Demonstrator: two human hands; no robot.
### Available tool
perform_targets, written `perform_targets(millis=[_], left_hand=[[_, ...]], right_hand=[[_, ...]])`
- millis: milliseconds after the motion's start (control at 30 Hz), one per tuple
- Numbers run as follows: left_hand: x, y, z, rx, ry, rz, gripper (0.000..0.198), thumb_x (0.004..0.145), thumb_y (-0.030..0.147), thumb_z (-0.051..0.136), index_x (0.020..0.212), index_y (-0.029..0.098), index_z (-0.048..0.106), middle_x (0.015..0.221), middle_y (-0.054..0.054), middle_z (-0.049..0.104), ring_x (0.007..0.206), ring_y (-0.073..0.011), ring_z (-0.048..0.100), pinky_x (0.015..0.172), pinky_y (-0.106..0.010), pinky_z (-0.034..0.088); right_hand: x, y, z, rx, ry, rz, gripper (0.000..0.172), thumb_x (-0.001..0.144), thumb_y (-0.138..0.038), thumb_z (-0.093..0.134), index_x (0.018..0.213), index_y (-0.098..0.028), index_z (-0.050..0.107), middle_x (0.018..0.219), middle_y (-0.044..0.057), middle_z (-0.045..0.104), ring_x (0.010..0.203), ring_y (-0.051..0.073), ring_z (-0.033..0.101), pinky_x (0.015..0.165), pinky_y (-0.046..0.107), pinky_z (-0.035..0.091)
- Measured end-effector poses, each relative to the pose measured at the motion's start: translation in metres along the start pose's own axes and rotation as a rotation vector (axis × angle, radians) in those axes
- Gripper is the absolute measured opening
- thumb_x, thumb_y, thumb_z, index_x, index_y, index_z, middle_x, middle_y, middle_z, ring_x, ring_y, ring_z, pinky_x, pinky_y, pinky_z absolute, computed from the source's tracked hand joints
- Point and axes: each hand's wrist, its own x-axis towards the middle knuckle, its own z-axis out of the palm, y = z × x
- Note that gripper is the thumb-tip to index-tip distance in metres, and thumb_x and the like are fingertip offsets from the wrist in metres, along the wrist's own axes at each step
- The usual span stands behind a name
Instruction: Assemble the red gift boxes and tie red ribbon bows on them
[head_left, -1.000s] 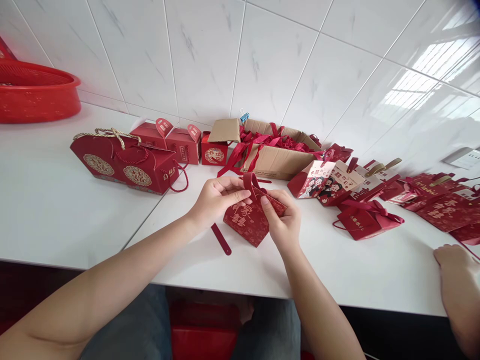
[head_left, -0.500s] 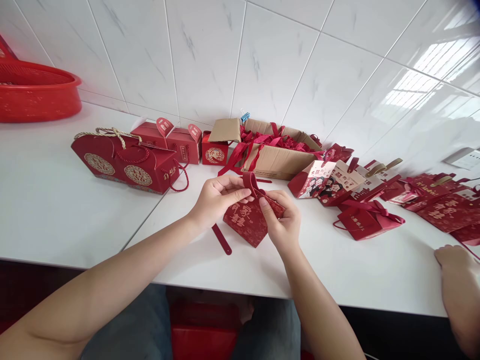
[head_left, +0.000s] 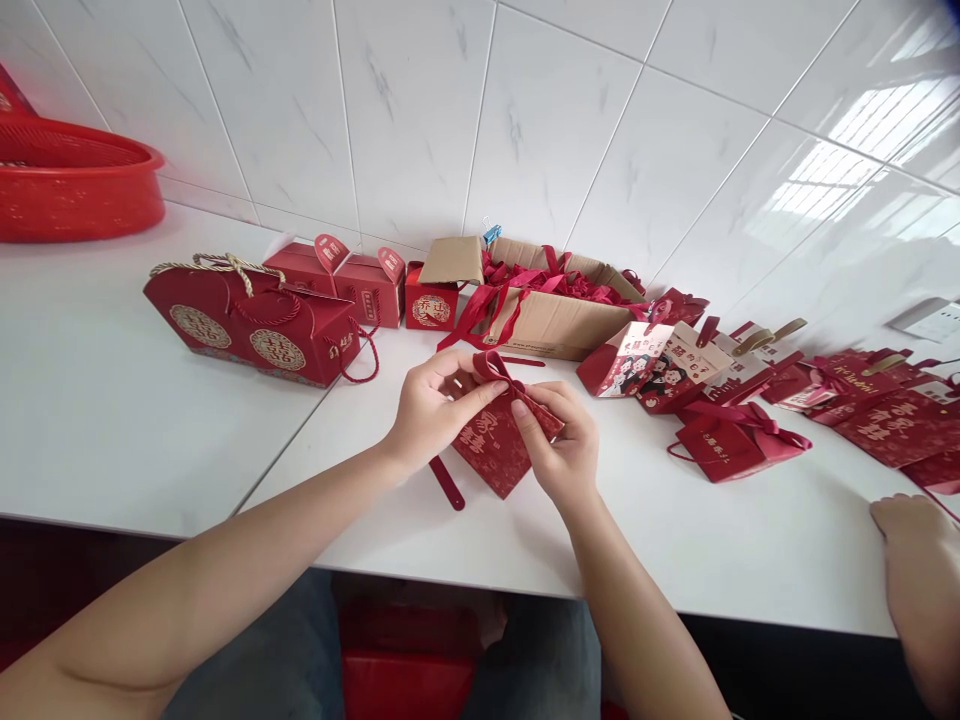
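Between my hands, at the middle of the white table, is a red gift box (head_left: 495, 455) with gold characters, its lower corner toward me. My left hand (head_left: 431, 405) pinches a dark red strap (head_left: 489, 366) looped at the top of the box. My right hand (head_left: 566, 440) grips the box's upper right edge, its thumb on the front near the strap. Where the strap meets the box is partly hidden by my fingers. A loose red strap (head_left: 448, 484) with a rounded end lies on the table beside the box, its upper part behind my left hand.
Behind stands a cardboard box (head_left: 559, 325) full of red ribbons. To the left are a large red gift box (head_left: 247, 330) with rope handles and a red plastic basket (head_left: 82, 200). Several gift boxes line the right, one ribboned box (head_left: 724, 445) nearest. Another person's hand (head_left: 911, 525) rests at far right.
The strap loop at the top of the box has tipped down and to the left. The box has shifted slightly left with both hands still on it.
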Motion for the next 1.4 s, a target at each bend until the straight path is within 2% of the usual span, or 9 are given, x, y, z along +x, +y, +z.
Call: perform_targets(millis=[100,200,300,367,500,700,1100,1400], left_hand=[[0.0025,-0.0020,-0.0045,0.252,0.113,0.231,0.023,0.068,0.033,0.079,0.080,0.020,0.065,0.089,-0.003,0.059,0.086,-0.0167,0.057,0.071,-0.028,0.046],[0.0036,-0.0020,-0.0073,0.282,0.073,0.315,0.034,0.069,0.031,0.079,0.097,0.021,0.062,0.100,-0.004,0.061,0.099,-0.0193,0.056,0.083,-0.030,0.046],[0.0018,-0.0015,-0.0069,0.173,-0.061,0.214,0.032,0.075,0.031,0.074,0.102,0.019,0.061,0.096,-0.005,0.066,0.092,-0.0182,0.061,0.085,-0.031,0.047],[0.0004,-0.0018,-0.0060,0.108,-0.095,0.145,0.033,0.074,0.031,0.074,0.101,0.017,0.062,0.091,-0.005,0.067,0.086,-0.0175,0.062,0.083,-0.030,0.048],[-0.0003,-0.0032,-0.0058,0.044,-0.089,0.064,0.037,0.070,0.031,0.078,0.101,0.018,0.063,0.085,-0.003,0.067,0.083,-0.0167,0.063,0.080,-0.028,0.049],[0.0010,-0.0033,-0.0057,-0.011,-0.082,-0.011,0.036,0.068,0.031,0.080,0.099,0.018,0.066,0.082,-0.002,0.067,0.079,-0.0162,0.063,0.078,-0.028,0.049],[0.0011,-0.0032,-0.0052,-0.003,-0.061,-0.015,0.033,0.067,0.033,0.080,0.094,0.018,0.065,0.079,-0.001,0.067,0.076,-0.0153,0.062,0.076,-0.027,0.048],[0.0003,-0.0009,-0.0050,0.039,-0.052,0.002,0.034,0.066,0.035,0.081,0.090,0.018,0.064,0.075,0.000,0.066,0.068,-0.0142,0.060,0.070,-0.027,0.047]], right_hand=[[0.0000,0.0022,-0.0014,0.063,-0.026,0.005,0.012,0.085,-0.023,0.060,0.093,-0.024,0.070,0.086,0.004,0.065,0.080,0.017,0.063,0.069,0.032,0.052],[0.0001,0.0027,-0.0032,0.121,-0.059,0.015,0.011,0.086,-0.023,0.060,0.091,-0.024,0.069,0.086,0.004,0.065,0.081,0.017,0.063,0.071,0.031,0.052],[0.0002,0.0010,-0.0041,0.105,-0.070,0.032,0.005,0.082,-0.025,0.065,0.086,-0.023,0.069,0.082,0.002,0.064,0.076,0.016,0.062,0.067,0.030,0.051],[0.0003,0.0000,-0.0040,0.074,-0.062,0.051,0.006,0.078,-0.027,0.070,0.080,-0.022,0.067,0.078,0.001,0.064,0.071,0.015,0.061,0.064,0.029,0.050],[0.0005,0.0005,-0.0037,0.031,-0.037,0.079,0.010,0.075,-0.029,0.073,0.076,-0.022,0.066,0.075,0.001,0.065,0.069,0.015,0.061,0.064,0.029,0.051],[0.0010,0.0012,-0.0043,0.037,-0.044,0.032,0.006,0.077,-0.028,0.071,0.078,-0.022,0.069,0.078,0.002,0.067,0.070,0.016,0.063,0.063,0.029,0.052],[0.0013,0.0015,-0.0072,0.036,-0.077,-0.023,0.005,0.078,-0.026,0.069,0.079,-0.021,0.068,0.078,0.002,0.065,0.069,0.015,0.062,0.062,0.029,0.052],[0.0012,-0.0005,-0.0066,0.013,-0.043,-0.018,0.006,0.077,-0.026,0.068,0.074,-0.021,0.067,0.075,0.002,0.065,0.067,0.015,0.061,0.061,0.030,0.052]])
